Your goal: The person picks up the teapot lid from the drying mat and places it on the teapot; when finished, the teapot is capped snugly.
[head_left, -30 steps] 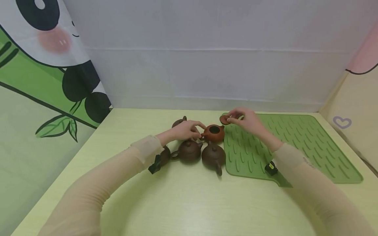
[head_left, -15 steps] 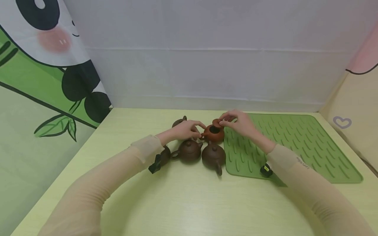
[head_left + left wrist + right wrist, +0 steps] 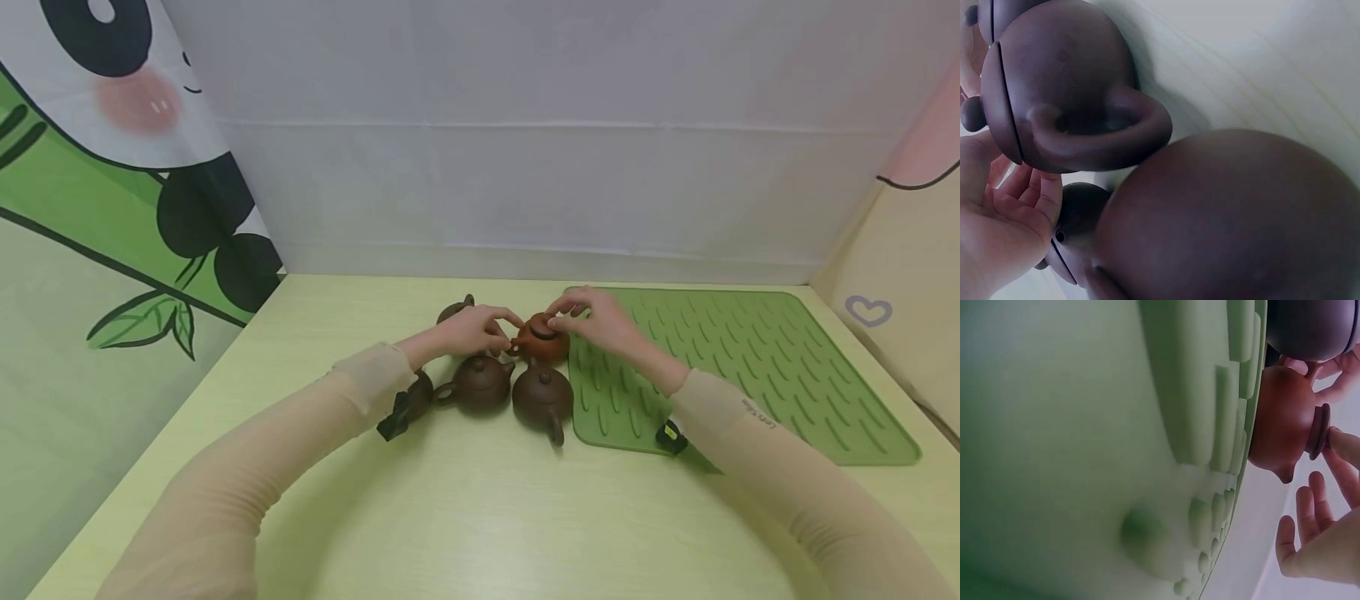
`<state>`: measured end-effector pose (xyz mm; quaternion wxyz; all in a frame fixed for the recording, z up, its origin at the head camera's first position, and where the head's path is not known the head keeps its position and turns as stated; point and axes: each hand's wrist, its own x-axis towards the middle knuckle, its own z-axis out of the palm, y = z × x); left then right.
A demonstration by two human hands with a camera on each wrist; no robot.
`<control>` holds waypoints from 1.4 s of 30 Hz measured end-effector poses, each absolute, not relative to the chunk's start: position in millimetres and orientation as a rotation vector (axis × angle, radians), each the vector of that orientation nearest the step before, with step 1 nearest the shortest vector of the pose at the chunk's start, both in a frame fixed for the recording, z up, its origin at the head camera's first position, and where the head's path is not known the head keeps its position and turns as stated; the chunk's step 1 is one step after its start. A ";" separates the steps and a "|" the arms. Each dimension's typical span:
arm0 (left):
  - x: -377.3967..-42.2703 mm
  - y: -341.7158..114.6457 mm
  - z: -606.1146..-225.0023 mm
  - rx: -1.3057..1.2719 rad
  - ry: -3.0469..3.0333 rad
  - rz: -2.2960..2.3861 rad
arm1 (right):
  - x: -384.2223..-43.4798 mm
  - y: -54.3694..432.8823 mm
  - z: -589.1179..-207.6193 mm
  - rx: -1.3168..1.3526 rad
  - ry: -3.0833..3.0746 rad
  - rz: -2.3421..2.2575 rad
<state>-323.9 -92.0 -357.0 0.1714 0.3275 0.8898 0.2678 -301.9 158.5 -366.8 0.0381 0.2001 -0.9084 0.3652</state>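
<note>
A reddish-brown clay teapot (image 3: 547, 349) stands at the left edge of the green mat. My left hand (image 3: 474, 331) reaches over the dark teapots and pinches its handle between thumb and fingers. With thumb and fingertips my right hand (image 3: 600, 322) grips the teapot's lid (image 3: 1319, 431) by the top. The lid sits at the pot's mouth, and in the right wrist view its rim looks slightly raised above the neck. The spout (image 3: 1285, 473) points toward the right-hand side. Right below my left hand is a dark brown teapot (image 3: 480, 386) with its lid on.
Another dark teapot (image 3: 543, 402) stands in front of the reddish one, touching or nearly touching the green ridged mat (image 3: 750, 375). A dark teapot (image 3: 418, 395) is partly hidden by my left wrist, and one more (image 3: 452, 311) stands behind that hand. A pale wall closes the back.
My right hand has brought the lid leftward and down from beside the reddish teapot onto its mouth. The left hand has stayed at the handle.
</note>
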 end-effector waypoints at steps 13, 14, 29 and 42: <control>-323.5 -92.3 -357.1 0.928 2.533 0.755 | -302.9 157.9 -371.5 0.699 -2.771 1.058; -323.6 -92.2 -356.9 0.928 2.533 0.754 | -303.1 157.7 -371.2 0.706 -2.770 1.048; -319.7 -91.5 -354.9 0.927 2.527 0.752 | -301.1 154.9 -372.1 0.696 -2.753 1.012; -317.1 -91.5 -355.2 0.915 2.549 0.741 | -300.2 153.0 -371.4 0.602 -2.777 1.076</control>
